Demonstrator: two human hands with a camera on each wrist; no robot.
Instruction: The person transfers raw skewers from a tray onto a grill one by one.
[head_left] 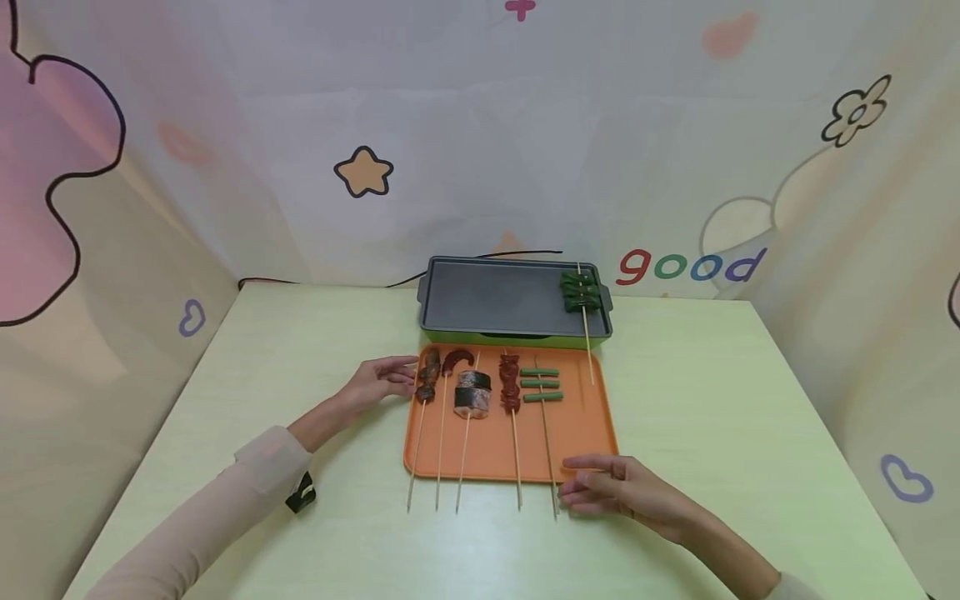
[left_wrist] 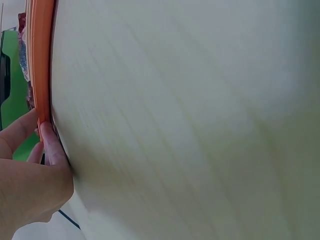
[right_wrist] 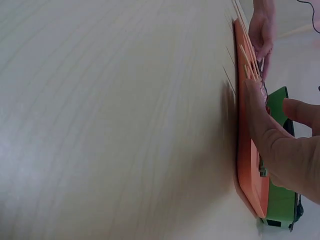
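Observation:
An orange tray (head_left: 588,437) carries several food skewers, their stick ends jutting over its front edge: a brown mushroom-like skewer (head_left: 427,379), a dark red curled piece (head_left: 457,360), a black-banded pale skewer (head_left: 472,396), a red meat skewer (head_left: 509,383) and a green bean-like skewer (head_left: 542,385). At the tray's left edge my left hand (head_left: 375,383) touches the rim with extended fingers. My right hand (head_left: 622,492) is by the front right edge, its fingertips close to the green skewer's stick. In the right wrist view, its thumb (right_wrist: 300,110) stands apart from the fingers.
Behind the tray stands a green grill with a dark grey plate (head_left: 495,296). A leafy green skewer (head_left: 581,293) lies on its right end, the stick reaching out over the tray. A small black object (head_left: 302,493) is beside my left sleeve. Printed curtains surround the table (head_left: 697,392).

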